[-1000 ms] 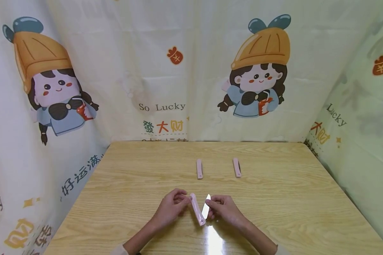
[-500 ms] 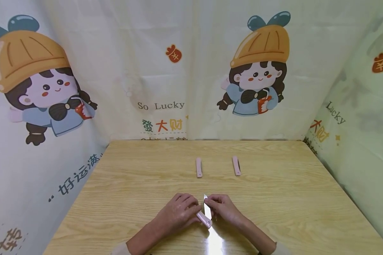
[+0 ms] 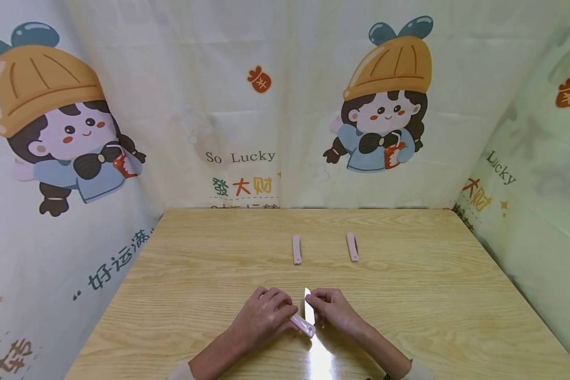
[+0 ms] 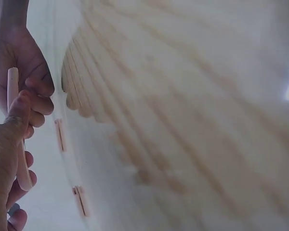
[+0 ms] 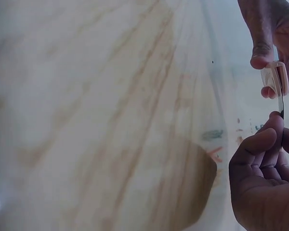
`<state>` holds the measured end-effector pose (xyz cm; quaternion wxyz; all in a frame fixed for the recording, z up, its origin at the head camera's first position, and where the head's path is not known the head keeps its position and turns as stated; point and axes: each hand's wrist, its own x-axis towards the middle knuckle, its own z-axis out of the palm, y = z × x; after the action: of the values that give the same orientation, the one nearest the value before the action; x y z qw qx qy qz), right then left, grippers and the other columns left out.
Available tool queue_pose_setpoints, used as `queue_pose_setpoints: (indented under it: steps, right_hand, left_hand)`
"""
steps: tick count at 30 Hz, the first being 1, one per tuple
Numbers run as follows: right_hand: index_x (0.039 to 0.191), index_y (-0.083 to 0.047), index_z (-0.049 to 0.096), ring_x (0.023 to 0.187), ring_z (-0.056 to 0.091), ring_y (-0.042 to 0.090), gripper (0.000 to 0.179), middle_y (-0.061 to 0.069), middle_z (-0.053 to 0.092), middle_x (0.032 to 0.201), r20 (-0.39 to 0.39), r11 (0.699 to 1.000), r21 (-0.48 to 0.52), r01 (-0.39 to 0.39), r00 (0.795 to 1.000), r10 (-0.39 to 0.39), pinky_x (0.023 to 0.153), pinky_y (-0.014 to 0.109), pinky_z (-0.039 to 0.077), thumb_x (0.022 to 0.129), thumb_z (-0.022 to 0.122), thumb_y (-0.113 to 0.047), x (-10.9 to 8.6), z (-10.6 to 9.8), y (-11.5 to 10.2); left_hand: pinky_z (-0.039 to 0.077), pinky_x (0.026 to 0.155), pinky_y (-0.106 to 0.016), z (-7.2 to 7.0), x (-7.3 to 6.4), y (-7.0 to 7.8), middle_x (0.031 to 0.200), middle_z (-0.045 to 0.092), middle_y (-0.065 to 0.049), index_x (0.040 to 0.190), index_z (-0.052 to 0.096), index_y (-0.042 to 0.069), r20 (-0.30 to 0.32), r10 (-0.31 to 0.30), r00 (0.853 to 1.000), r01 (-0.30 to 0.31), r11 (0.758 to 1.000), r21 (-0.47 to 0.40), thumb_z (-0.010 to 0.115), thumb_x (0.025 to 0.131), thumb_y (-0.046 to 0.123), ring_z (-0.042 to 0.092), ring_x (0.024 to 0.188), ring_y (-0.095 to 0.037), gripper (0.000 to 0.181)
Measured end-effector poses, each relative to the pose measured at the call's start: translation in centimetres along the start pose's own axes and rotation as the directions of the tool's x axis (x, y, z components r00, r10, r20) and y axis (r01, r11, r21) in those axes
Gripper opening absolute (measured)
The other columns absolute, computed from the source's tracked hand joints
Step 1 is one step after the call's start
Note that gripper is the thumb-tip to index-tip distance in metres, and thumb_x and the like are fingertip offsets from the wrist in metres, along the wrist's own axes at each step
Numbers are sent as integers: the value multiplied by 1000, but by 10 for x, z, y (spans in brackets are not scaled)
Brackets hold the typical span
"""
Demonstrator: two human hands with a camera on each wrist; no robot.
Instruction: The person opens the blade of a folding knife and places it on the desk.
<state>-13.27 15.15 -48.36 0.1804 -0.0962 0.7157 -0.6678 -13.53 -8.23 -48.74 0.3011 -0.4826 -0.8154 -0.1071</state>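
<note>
A: What is the table [image 3: 408, 285] made of?

B: Pale wood with a clear grain. Its finish is smooth and glossy enough to throw back a bright glare near the front edge.

A: And the folding knife [image 3: 305, 322]?

B: Its handle looks like smooth, matt pink plastic; its blade [image 3: 309, 311] is shiny white, material unclear. Two more pink knives [image 3: 296, 249] [image 3: 352, 247] look like the same plastic.

A: The backdrop?

B: A soft, matt cloth curtain [image 3: 285, 105], lightly creased, with printed cartoons.

Open tabletop [image 3: 195, 274] around — two small pink folded knives [image 3: 296, 249] [image 3: 352, 246] ahead, seemingly well apart.
</note>
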Motion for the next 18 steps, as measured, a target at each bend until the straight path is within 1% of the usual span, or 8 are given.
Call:
queue_pose_setpoints:
  steps: [5, 9, 12, 15, 18]
  right_hand:
    - [101, 16, 62, 59, 50, 9, 33, 1, 56, 67, -23, 1000, -7, -18, 1000, 17, 53, 21, 42, 104, 59, -16, 1, -3, -3]
    - [103, 14, 64, 62, 51, 10, 33, 1, 58, 69, -70, 999, -42, -21, 997, 18, 54, 21, 40, 104, 60, -19, 4, -6, -7]
    - [103, 14, 65, 63, 52, 9, 32, -1, 58, 69, -105, 998, -55, -11, 994, 5, 54, 20, 40, 104, 60, -18, 7, -7, -6]
    - [102, 14, 65, 61, 54, 9, 29, -1, 59, 68, -137, 998, -63, -7, 991, -1, 53, 21, 41, 103, 61, -15, 8, -6, -5]
    - [101, 12, 66, 60, 55, 10, 27, 0, 60, 67, -162, 998, -65, -11, 987, 0, 52, 21, 42, 103, 61, -14, 8, -7, -3]
  left_hand:
    - [47, 74, -32, -1, 1, 0, 97, 66, 6, 99, 77, 20, 9, -37, 999, 37, 999, 12, 68, 91, 50, 61, 88, -14, 32]
    - [46, 71, -32, -1, 3, -1, 92, 65, 6, 95, 78, 21, -2, -69, 998, 69, 997, 45, 70, 89, 53, 59, 82, -13, 33]
    - [45, 68, -31, -2, 4, 0, 88, 64, 7, 92, 79, 23, -4, -106, 994, 106, 993, 47, 75, 85, 54, 57, 77, -12, 33]
    - [44, 65, -30, -3, 3, 2, 84, 62, 8, 89, 79, 23, 0, -151, 988, 151, 988, 29, 79, 81, 55, 54, 73, -11, 32]
    - [44, 63, -29, -4, 2, 5, 82, 60, 9, 88, 79, 23, 18, -202, 979, 202, 979, 8, 82, 78, 54, 52, 70, -10, 32]
